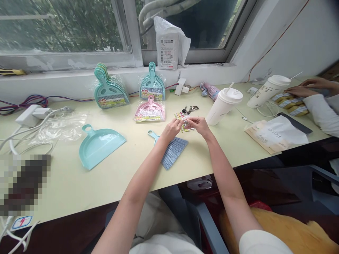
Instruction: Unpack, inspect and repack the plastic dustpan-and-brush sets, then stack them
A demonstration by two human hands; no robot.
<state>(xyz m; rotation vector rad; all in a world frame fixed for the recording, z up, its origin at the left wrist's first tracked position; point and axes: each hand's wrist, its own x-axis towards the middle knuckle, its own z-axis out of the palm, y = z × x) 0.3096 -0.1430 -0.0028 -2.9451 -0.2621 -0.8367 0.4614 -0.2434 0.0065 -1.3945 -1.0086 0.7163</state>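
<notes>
My left hand [172, 129] and my right hand [198, 125] meet over the table, fingertips pinched close together. Between them is something small and whitish that I cannot make out. Just beyond and partly under the fingers lie colourful printed cards [179, 115]. A set of keys [191, 109] rests behind these. Beneath my left wrist lies a small brush [174, 150] with grey-blue bristles and a light blue handle, partly covered by the forearm. To the left sits a light blue dustpan [102, 145], flat on the table with its wide edge toward me.
Bagged dustpan sets, a green stack [110, 88], a teal one [152, 83] and a pink one [150, 110], stand behind. Clear plastic wrap [62, 127] and cables lie left. At right are a lidded cup [224, 106], a tissue pack [272, 134] and another person's hands [304, 90].
</notes>
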